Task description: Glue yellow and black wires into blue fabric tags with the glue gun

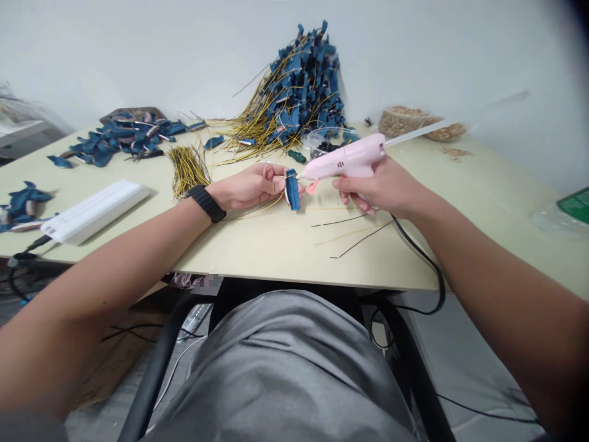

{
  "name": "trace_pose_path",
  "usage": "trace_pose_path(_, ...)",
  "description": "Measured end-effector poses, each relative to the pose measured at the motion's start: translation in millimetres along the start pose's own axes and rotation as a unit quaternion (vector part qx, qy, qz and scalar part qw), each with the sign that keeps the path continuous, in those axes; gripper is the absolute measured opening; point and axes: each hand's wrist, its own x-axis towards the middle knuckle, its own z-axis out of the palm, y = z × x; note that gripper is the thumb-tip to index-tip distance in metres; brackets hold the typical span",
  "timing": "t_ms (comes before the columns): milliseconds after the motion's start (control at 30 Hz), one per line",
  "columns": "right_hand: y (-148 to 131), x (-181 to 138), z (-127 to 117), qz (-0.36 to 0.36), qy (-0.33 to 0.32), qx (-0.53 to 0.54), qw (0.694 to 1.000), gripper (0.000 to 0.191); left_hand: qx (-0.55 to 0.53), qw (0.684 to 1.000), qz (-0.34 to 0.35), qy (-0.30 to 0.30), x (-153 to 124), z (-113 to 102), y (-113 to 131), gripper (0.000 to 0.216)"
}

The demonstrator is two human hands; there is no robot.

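Between the thumb and fingers of my left hand (pixel 257 185) is a small blue plastic piece (pixel 292 191), with yellow and black wires trailing from it to the left. My right hand (pixel 380 187) grips a pink hot glue gun (pixel 347 157) by its handle. A long translucent glue stick (pixel 418 130) sticks out of the gun's rear. The nozzle points left and meets or nearly touches the blue piece; I cannot tell which. Several loose yellow and black wires (pixel 354 230) lie on the table below the gun.
A tall heap of wired blue pieces (pixel 308 86) stands against the wall. Further left lie a blue pile (pixel 119 138), a wire bundle (pixel 186 169) and a white power strip (pixel 96 212). A clear tub (pixel 405 121) sits back right. The gun's black cord (pixel 426 261) hangs over the table edge.
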Motion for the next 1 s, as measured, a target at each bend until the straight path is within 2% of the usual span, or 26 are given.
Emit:
trace_pose_path(467, 3.5, 1.2, -0.8, -0.006, 0.001, -0.001, 1.000, 0.043, 0.028, 0.999, -0.026, 0.032, 0.0, -6.1, -1.3, 0.014)
trace_pose_path(733, -4.2, -1.9, 2.1, -0.004, 0.015, 0.013, 1.000, 0.029, 0.006, 1.000, -0.012, 0.013, -0.2, -4.9, -3.0, 0.011)
trace_pose_path(1000, 0.7, 0.0, 0.5, 0.005, 0.006, 0.010, 1.000, 0.042, 0.026, 1.000, -0.012, 0.008, -1.4, 0.2, 1.3, 0.017)
